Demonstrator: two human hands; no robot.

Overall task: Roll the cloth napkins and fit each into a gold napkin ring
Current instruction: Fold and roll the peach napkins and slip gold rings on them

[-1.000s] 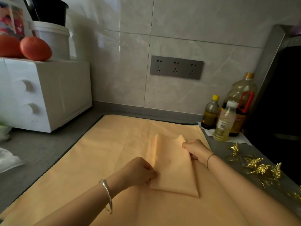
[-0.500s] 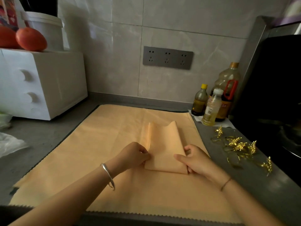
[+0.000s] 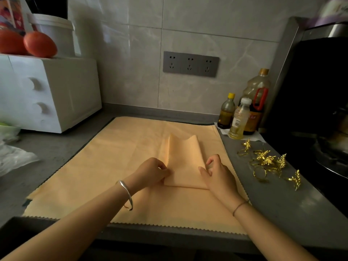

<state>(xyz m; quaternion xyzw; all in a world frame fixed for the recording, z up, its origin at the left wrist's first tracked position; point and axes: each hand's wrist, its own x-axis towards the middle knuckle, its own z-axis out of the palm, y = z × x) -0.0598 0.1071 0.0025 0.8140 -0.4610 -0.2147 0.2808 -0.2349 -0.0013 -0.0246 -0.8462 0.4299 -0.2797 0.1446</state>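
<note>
Peach folded napkin [image 3: 183, 162] lies on a larger cloth [image 3: 113, 166]. Left hand [image 3: 152, 172] pinches its left edge. Right hand [image 3: 220, 174] rests its thumb on the right edge, fingers loosely curled.

We are in a home kitchen: a worktop [image 3: 273, 204] under our fingers [image 3: 214, 157], a tiled wall [image 3: 207, 25] with a socket panel [image 3: 191, 64] beyond them, oil bottles [image 3: 255, 102] to their right, a white oven [image 3: 56, 95] left.
</note>
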